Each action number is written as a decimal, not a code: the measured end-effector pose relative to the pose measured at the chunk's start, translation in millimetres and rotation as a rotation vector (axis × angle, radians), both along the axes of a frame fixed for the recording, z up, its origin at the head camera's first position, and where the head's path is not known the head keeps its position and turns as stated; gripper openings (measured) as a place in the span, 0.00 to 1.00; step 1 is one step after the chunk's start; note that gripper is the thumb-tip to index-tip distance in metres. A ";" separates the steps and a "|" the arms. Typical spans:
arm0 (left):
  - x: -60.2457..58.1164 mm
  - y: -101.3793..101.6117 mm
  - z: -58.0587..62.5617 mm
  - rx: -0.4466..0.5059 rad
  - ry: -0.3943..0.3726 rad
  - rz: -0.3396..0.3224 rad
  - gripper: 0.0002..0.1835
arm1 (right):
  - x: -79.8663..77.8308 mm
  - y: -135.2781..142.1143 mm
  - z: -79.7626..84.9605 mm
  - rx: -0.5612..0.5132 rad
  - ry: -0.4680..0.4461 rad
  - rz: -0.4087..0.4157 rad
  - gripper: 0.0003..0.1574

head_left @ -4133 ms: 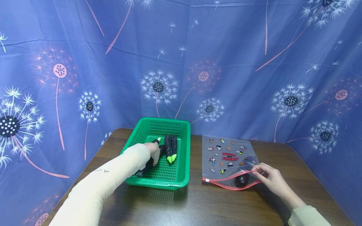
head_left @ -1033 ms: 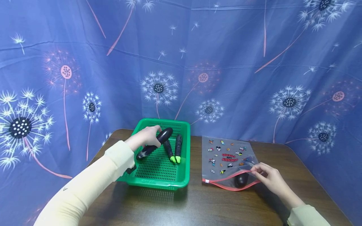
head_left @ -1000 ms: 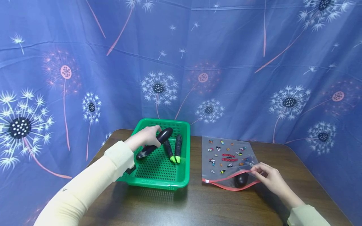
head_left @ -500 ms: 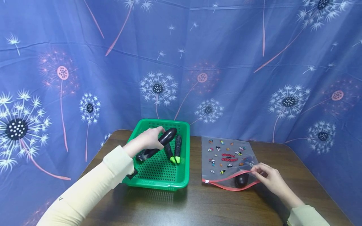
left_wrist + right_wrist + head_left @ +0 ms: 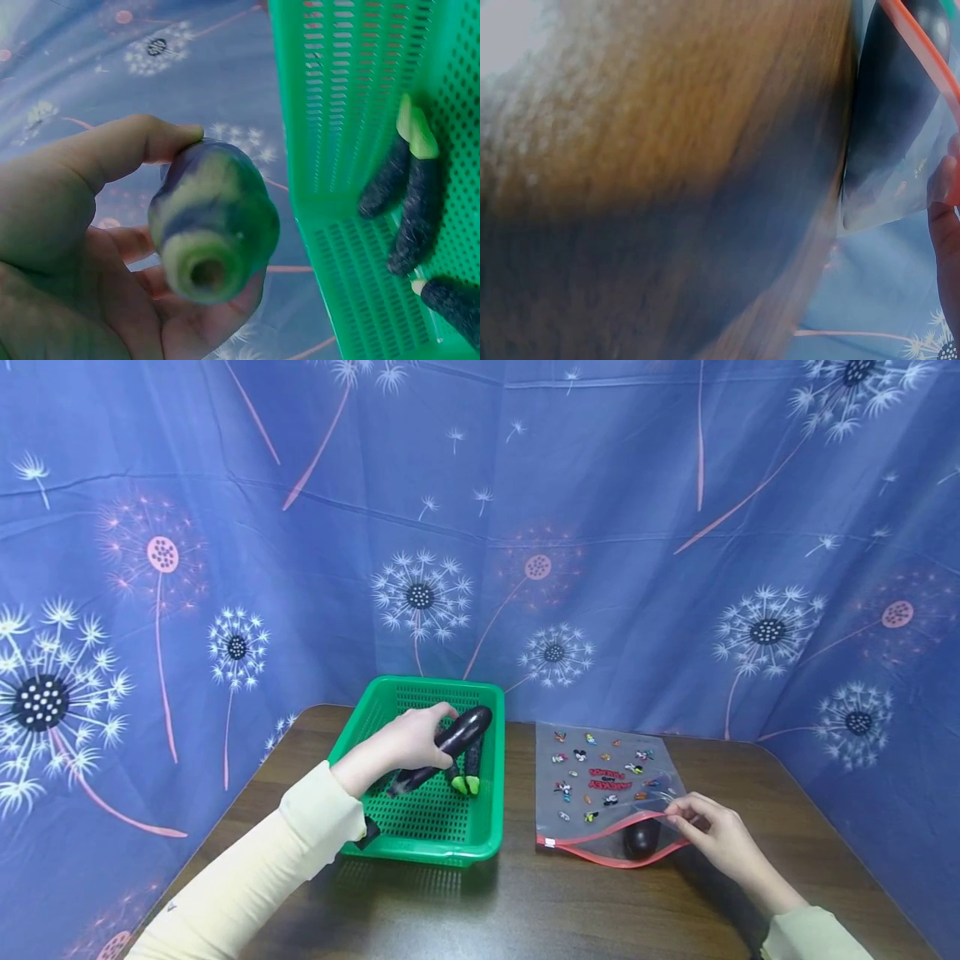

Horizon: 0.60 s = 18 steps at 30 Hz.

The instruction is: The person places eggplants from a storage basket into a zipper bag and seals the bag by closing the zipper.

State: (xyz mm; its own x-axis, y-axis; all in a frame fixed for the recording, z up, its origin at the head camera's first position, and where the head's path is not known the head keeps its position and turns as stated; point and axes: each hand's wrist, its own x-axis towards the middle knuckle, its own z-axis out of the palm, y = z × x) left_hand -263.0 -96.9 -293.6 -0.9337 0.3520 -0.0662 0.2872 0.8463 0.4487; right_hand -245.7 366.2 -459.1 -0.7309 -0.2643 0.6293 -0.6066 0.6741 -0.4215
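My left hand grips a glossy dark purple eggplant round its middle, tilted above the green basket. In the left wrist view the eggplant's pale stem end faces the camera, with thumb and fingers curled round it. Below, in the basket, lie slim dark rough-skinned vegetables with light green ends. My right hand pinches the red zip edge of a clear printed bag, whose mouth gapes. Another eggplant lies inside the bag, also seen dark through the plastic.
A brown wooden table carries the basket on the left and the bag on the right, with a strip of tabletop between them. A blue dandelion-print cloth hangs behind and along both sides.
Earlier my left hand was down inside the basket; it has raised the eggplant and moved right with it. The slim vegetables shifted slightly. My right hand has stayed on the bag's edge.
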 end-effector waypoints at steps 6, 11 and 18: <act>9.0 10.4 0.7 0.035 0.024 -0.035 0.35 | -0.5 -0.8 -0.7 -0.002 -0.006 -0.004 0.18; 16.0 17.9 1.3 0.047 0.053 -0.078 0.34 | -0.5 -1.0 -0.7 -0.002 -0.007 -0.004 0.18; 25.0 27.1 4.0 0.073 0.044 -0.106 0.35 | -1.1 -1.8 0.1 0.004 -0.004 -0.006 0.19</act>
